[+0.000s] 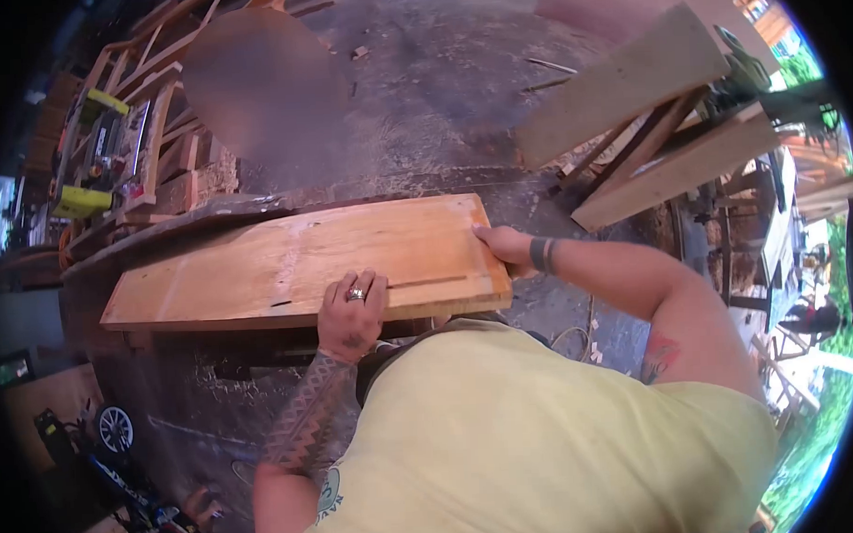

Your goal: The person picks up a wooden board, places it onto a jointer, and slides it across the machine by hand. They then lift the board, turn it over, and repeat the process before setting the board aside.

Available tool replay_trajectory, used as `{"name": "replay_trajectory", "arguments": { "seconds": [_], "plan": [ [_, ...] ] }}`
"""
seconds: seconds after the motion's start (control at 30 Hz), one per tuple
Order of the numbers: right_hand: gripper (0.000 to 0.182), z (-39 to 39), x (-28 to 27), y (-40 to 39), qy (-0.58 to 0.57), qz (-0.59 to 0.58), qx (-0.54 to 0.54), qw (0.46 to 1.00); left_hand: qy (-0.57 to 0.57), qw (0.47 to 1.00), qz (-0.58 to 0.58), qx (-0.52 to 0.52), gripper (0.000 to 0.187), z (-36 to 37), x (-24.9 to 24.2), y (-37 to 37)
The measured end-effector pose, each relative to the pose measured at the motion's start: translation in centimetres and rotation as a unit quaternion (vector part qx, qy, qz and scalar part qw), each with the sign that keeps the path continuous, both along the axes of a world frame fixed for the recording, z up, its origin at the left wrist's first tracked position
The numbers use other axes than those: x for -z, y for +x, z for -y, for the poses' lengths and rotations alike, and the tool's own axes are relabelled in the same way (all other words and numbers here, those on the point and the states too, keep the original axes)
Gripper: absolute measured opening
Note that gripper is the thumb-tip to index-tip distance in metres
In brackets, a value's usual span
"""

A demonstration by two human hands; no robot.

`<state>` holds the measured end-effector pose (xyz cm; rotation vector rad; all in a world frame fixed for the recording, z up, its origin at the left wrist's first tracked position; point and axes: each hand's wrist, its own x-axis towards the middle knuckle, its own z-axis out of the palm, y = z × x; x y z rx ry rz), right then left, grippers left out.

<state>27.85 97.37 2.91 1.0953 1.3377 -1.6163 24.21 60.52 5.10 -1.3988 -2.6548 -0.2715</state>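
Note:
A long, wide wooden board lies across in front of my body, its near edge facing me. My left hand, with a ring on one finger, is bent over that near edge, its fingers pressed on the top face; the thumb is hidden. At the board's right end, my right hand grips the corner, thumb on top and the other fingers out of sight below. A thin brown line runs along the top face between the hands. A short dark mark shows left of my left hand.
To the right, thick planks and another beam rest at angles on a wooden support. A rack with a green-and-black tool stands at the left. Wood scraps litter the dark floor. A wheeled item is at lower left.

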Motion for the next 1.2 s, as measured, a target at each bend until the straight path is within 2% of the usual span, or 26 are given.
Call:
{"name": "replay_trajectory", "arguments": {
  "seconds": [0.03,0.07,0.13,0.17,0.27,0.33,0.4,0.5,0.57,0.6,0.67,0.7,0.8,0.83,0.93,1.0,1.07,1.2],
  "plan": [
    [0.059,-0.9,1.1,-0.2,-0.031,0.006,0.0,1.0,0.051,0.999,0.004,0.009,0.046,-1.6,-3.0,-1.0],
    [0.06,-2.1,2.1,-0.3,-0.036,0.015,-0.042,0.998,0.029,0.998,0.052,0.011,0.05,-1.9,-4.2,-2.2],
    [0.063,-3.8,0.2,-1.4,-0.046,0.027,-0.126,0.991,-0.017,0.99,0.141,0.013,0.057,-2.6,-6.2,-5.1],
    [0.068,-5.2,-1.4,-1.8,-0.08,0.027,-0.198,0.977,-0.083,0.986,0.147,-0.011,0.053,-3.4,-7.7,-6.3],
    [0.074,-8.5,-1.0,-1.2,-0.098,-0.028,-0.193,0.976,-0.043,0.987,0.155,0.014,0.051,-4.8,-8.1,-10.1],
    [0.074,-9.8,-0.1,0.2,-0.038,-0.075,-0.154,0.984,-0.034,0.986,0.164,0.009,0.049,-5.5,-7.8,-11.8],
    [0.07,-11.0,2.9,2.1,-0.004,-0.105,-0.109,0.988,-0.027,0.985,0.166,0.019,0.051,-6.0,-7.8,-13.1],
    [0.059,-11.7,7.5,7.0,0.118,-0.079,-0.128,0.982,-0.095,0.982,0.161,-0.014,0.042,-7.5,-10.0,-13.7],
    [0.054,-12.0,13.7,11.9,0.096,-0.048,-0.102,0.989,-0.095,0.979,0.177,-0.012,0.044,-8.0,-10.2,-14.2],
    [0.055,-11.9,15.8,14.0,0.103,-0.028,-0.13,0.986,-0.093,0.978,0.185,-0.011,0.045,-8.3,-10.3,-14.6],
    [0.058,-10.8,17.3,17.7,0.14,0.02,-0.303,0.942,-0.092,0.977,0.191,-0.019,0.048,-8.3,-10.1,-15.2],
    [0.06,-10.3,17.5,18.9,0.144,0.029,-0.348,0.926,-0.092,0.976,0.195,-0.022,0.05,-8.4,-10.0,-15.4],
    [0.057,-10.0,17.9,21.4,0.146,0.009,-0.403,0.903,-0.106,0.972,0.205,-0.04,0.055,-9.0,-10.3,-15.6],
    [0.05,-10.3,18.5,21.1,0.141,0.025,-0.413,0.9,-0.11,0.974,0.195,-0.044,0.056,-9.0,-10.3,-15.6],
    [0.05,-12.3,20.1,19.2,0.172,-0.003,-0.377,0.91,-0.098,0.982,0.16,-0.036,0.057,-8.7,-9.9,-15.5],
    [0.048,-13.7,22.0,17.3,0.25,-0.082,-0.357,0.896,-0.057,0.989,0.139,-0.012,0.057,-7.7,-8.5,-15.8],
    [0.048,-14.5,21.2,15.1,0.335,-0.151,-0.331,0.869,-0.083,0.986,0.14,-0.028,0.057,-7.2,-8.0,-16.0],
    [0.046,-14.5,21.5,11.9,0.325,-0.164,-0.204,0.909,-0.121,0.979,0.162,-0.035,0.056,-7.2,-9.2,-15.0]
  ]
}}
